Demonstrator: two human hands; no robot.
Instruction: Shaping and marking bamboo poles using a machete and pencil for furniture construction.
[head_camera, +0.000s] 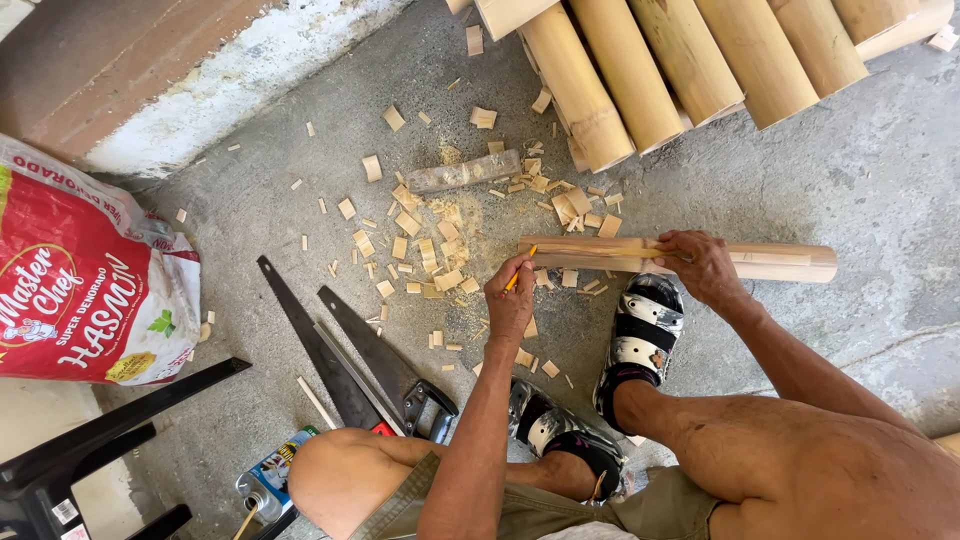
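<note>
A short split bamboo piece lies crosswise on the concrete floor. My right hand presses down on its middle and grips it. My left hand holds a yellow pencil with its tip touching the left end of the bamboo piece. My feet in black and white sandals rest just below the piece.
Several long bamboo poles are stacked at the top. Bamboo chips and a grey wooden club litter the middle. Two hand saws lie at lower left, by a small can, a black chair and a printed sack.
</note>
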